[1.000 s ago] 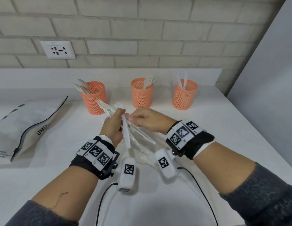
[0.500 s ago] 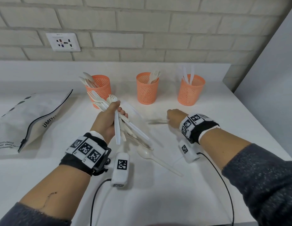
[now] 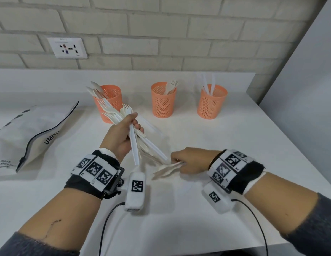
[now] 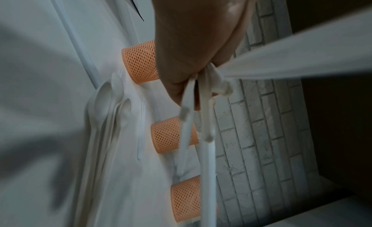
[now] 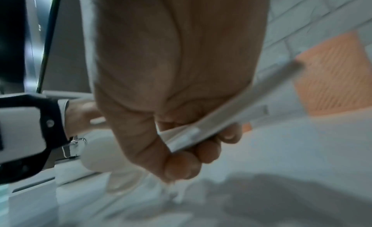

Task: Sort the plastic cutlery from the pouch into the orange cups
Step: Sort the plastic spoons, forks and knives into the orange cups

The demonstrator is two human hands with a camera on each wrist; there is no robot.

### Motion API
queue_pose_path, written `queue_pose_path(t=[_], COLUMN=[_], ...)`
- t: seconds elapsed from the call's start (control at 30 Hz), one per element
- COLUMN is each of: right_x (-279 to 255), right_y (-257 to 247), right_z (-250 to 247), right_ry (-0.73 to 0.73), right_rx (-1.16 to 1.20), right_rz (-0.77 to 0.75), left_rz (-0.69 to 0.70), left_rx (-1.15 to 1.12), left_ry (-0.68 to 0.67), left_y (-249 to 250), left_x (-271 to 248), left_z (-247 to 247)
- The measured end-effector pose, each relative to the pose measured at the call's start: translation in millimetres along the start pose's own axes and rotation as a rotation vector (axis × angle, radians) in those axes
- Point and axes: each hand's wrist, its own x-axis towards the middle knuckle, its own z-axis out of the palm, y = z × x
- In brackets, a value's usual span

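Observation:
My left hand [image 3: 130,126] grips a bundle of white plastic forks and knives [image 3: 135,145] above the white table, fork heads pointing away. In the left wrist view the palm [image 4: 191,39] hides the grip and the handles [image 4: 207,143] stick out. Low beside it, my right hand [image 3: 179,164] is curled round white cutlery [image 3: 165,169] that looks like spoons, blurred, just over the table; its fingers [image 5: 181,166] wrap a white handle [image 5: 221,119]. Three orange cups stand behind: left cup [image 3: 108,104] with spoons, middle cup [image 3: 163,99] with forks, right cup [image 3: 211,101] with knives.
The white zip pouch [image 3: 31,133] lies at the left of the table [image 3: 235,145]. A brick wall with a socket [image 3: 67,48] stands behind the cups. A grey wall closes the right side. The table's front edge runs near my forearms.
My right hand drew a piece from the bundle, swung right, then came back down and toward me, where a spoon lay on the table. My left hand stayed up with the bundle.

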Motion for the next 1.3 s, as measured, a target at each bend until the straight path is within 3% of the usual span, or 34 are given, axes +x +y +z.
queue_pose_path(t=[0.23, 0.47, 0.6, 0.67, 0.73, 0.83, 0.9, 1.03, 1.17, 1.3], right_x=[-25.1, -23.7, -25.5, -23.6, -20.8, -14.7, -8.0, 6.9, 13.5, 19.1], right_y=[36.4, 48.5, 58.2, 62.8, 61.1, 43.1, 29.4, 6.3, -2.1, -1.7], right_z=[2.7, 14.1, 3.7, -0.7, -5.8, -16.7, -24.9, -34.4, -40.2, -48.0], right_ry=[-0.141, -0.125, -0.033, 0.05, 0.183, 0.368, 0.418, 0.381, 0.267, 0.124], right_rx=[0.03, 0.007, -0.026, 0.097, 0.369, 0.789, 0.976, 1.235, 1.231, 1.232], right_rz=[0.032, 0.101, 0.143, 0.174, 0.186, 0.105, 0.036, -0.08, -0.169, -0.119], left_rz=[0.012, -0.028, -0.045, -0.05, -0.073, -0.085, -0.069, -0.016, -0.017, -0.068], left_rx=[0.028, -0.007, -0.014, -0.008, 0.006, 0.05, 0.085, 0.158, 0.194, 0.27], left_ry=[-0.05, -0.112, -0.119, -0.113, -0.112, -0.113, -0.131, -0.243, -0.326, -0.443], left_y=[-9.3, -13.5, -13.5, -15.1, -17.2, -21.1, -24.2, -24.6, -18.8, -16.7], left_x=[-7.5, -11.4, -11.7, -12.9, -13.9, -14.7, -16.1, -17.2, -16.1, -14.1], left_z=[5.5, 11.5, 12.3, 14.3, 16.5, 21.9, 28.9, 41.3, 44.7, 44.0])
